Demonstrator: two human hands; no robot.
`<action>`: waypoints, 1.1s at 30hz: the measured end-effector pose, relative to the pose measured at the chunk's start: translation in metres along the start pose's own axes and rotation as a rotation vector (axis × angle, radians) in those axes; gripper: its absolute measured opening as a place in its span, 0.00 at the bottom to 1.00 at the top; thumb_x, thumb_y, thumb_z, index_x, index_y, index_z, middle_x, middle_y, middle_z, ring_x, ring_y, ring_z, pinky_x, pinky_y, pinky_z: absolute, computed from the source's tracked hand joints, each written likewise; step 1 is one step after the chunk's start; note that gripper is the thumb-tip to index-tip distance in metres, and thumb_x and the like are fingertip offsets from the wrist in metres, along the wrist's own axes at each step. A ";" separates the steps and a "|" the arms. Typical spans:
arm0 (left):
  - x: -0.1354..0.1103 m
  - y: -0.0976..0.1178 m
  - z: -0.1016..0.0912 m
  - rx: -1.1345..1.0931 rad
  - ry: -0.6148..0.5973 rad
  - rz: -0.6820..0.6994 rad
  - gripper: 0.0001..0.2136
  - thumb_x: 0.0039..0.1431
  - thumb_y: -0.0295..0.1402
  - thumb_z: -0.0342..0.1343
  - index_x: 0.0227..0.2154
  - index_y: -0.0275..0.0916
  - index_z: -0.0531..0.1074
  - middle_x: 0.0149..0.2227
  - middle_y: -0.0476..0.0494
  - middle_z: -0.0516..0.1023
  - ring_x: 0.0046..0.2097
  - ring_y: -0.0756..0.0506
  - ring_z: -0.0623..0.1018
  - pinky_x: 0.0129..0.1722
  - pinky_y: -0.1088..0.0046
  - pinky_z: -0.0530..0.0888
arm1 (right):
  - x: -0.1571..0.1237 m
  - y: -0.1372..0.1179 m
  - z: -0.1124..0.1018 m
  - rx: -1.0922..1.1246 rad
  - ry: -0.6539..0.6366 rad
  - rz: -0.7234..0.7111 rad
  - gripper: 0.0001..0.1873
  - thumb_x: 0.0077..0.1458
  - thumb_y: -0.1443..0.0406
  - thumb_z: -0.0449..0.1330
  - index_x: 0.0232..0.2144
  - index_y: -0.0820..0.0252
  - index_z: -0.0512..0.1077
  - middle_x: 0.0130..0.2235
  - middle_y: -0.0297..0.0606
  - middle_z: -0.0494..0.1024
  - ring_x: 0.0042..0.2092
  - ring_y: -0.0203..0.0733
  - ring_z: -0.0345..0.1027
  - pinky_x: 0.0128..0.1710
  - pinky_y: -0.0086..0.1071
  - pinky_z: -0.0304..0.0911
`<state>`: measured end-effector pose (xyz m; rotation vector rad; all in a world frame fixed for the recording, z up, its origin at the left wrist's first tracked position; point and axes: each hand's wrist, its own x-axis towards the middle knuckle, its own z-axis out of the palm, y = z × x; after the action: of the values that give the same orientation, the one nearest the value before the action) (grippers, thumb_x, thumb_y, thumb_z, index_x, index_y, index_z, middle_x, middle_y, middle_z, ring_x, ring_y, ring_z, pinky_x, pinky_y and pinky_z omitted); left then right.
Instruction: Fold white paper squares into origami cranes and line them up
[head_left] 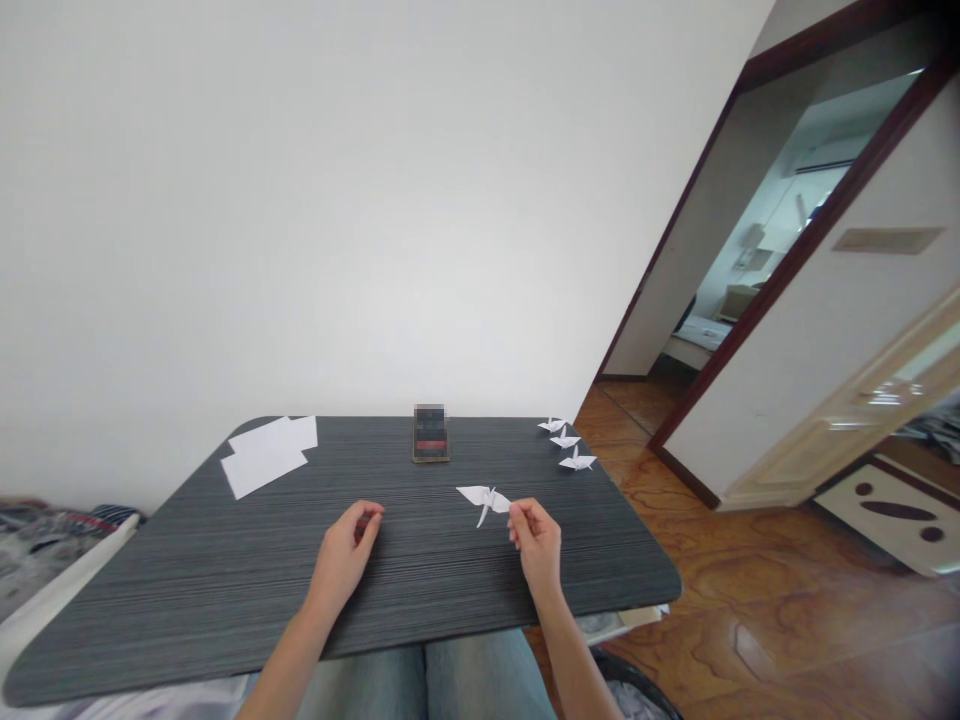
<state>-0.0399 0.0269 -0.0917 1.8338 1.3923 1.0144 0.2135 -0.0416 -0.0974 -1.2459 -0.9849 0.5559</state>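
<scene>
My right hand [535, 540] pinches a white folded paper crane [485, 498] by one wing tip and holds it just above the dark striped table [225, 590]. My left hand [346, 553] rests on the table to the left of the crane, fingers curled in a loose fist with nothing visible in them. Three finished paper cranes [567, 440] stand in a row at the table's far right edge. A small stack of white paper sheets [268, 455] lies at the far left.
A phone [430, 438] stands propped upright at the table's far middle, against a white wall. An open doorway and wooden floor lie to the right. Fabric and a white edge sit at the left, my jeans below the table.
</scene>
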 end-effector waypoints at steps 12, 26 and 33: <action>0.003 -0.006 -0.002 0.144 -0.048 0.036 0.13 0.53 0.42 0.45 0.34 0.41 0.68 0.29 0.48 0.74 0.28 0.47 0.73 0.30 0.73 0.69 | 0.010 0.007 -0.053 0.205 0.198 0.270 0.11 0.42 0.61 0.63 0.24 0.64 0.68 0.26 0.40 0.77 0.26 0.37 0.71 0.21 0.25 0.65; 0.002 -0.002 -0.003 0.148 -0.045 0.053 0.13 0.54 0.42 0.44 0.33 0.40 0.68 0.28 0.48 0.75 0.29 0.46 0.74 0.31 0.72 0.69 | 0.004 0.010 -0.045 0.061 -0.087 0.474 0.17 0.40 0.59 0.63 0.24 0.59 0.57 0.22 0.39 0.78 0.22 0.36 0.72 0.19 0.24 0.65; 0.003 -0.006 -0.002 0.166 -0.039 0.052 0.13 0.54 0.42 0.44 0.34 0.41 0.68 0.28 0.49 0.74 0.28 0.47 0.74 0.30 0.73 0.69 | 0.007 0.008 -0.053 -0.289 -0.182 0.374 0.16 0.50 0.53 0.51 0.21 0.58 0.58 0.14 0.32 0.72 0.11 0.31 0.56 0.09 0.21 0.45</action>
<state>-0.0440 0.0316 -0.0949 2.0088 1.4494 0.9063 0.2633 -0.0618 -0.1033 -1.6784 -1.0128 0.8513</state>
